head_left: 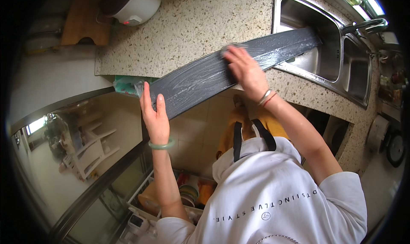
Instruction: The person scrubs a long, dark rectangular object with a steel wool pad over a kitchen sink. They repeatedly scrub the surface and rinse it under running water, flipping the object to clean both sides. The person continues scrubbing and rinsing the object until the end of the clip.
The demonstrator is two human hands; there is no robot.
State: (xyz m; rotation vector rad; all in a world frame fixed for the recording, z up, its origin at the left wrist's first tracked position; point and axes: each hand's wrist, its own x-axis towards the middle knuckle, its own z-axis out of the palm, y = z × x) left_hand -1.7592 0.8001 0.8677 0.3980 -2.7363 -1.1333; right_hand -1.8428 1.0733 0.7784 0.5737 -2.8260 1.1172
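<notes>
A long dark-grey panel [196, 79], streaked with white suds, lies slantwise from the countertop's front edge to the sink. Its far right end reaches over the sink basin. At the near left end my left hand [154, 120] holds the panel, with the thumb over its face and the fingers along its end. My right hand [247, 73] presses on the middle of the panel, its fingers closed over a grey pad [235, 46]. Motion blurs that pad, and the hand partly hides it.
The speckled countertop [192, 26] carries a white pot-like appliance [139, 7] and a wooden board [85, 17] at the back left. A steel double sink [341, 64] with a faucet [365, 26] is at right. Below stands an open basket of containers [188, 192]; green plastic [126, 85] hangs by the counter edge.
</notes>
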